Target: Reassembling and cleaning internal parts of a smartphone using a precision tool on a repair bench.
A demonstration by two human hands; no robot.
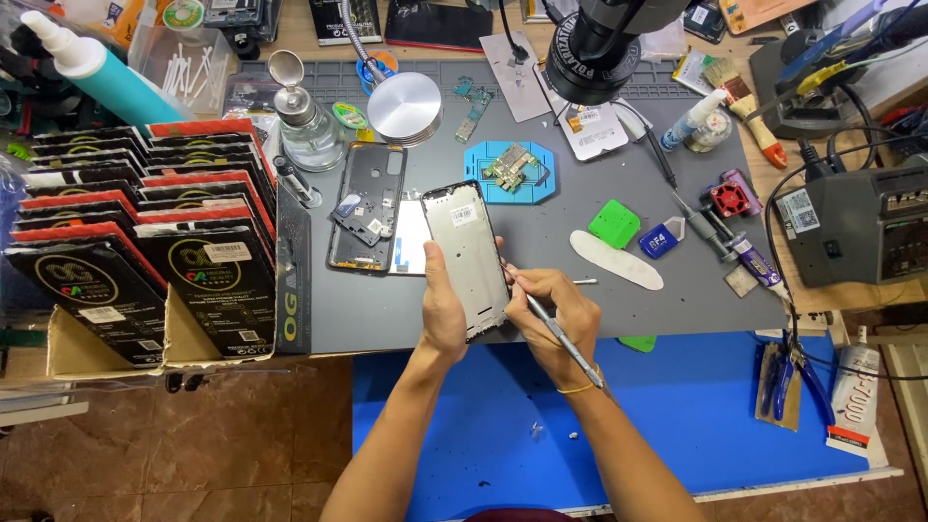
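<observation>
I am gripping the phone frame (468,259) upright in my left hand (443,307) above the grey mat (541,300), while my right hand (556,314) is pinching a thin metal tool (563,338), its tip touching the frame's right edge.

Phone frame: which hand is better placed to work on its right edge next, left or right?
Probably the right hand: it holds the thin metal tool with its tip at the phone frame's right edge. The left hand grips the frame's left side, steadying it.
</observation>
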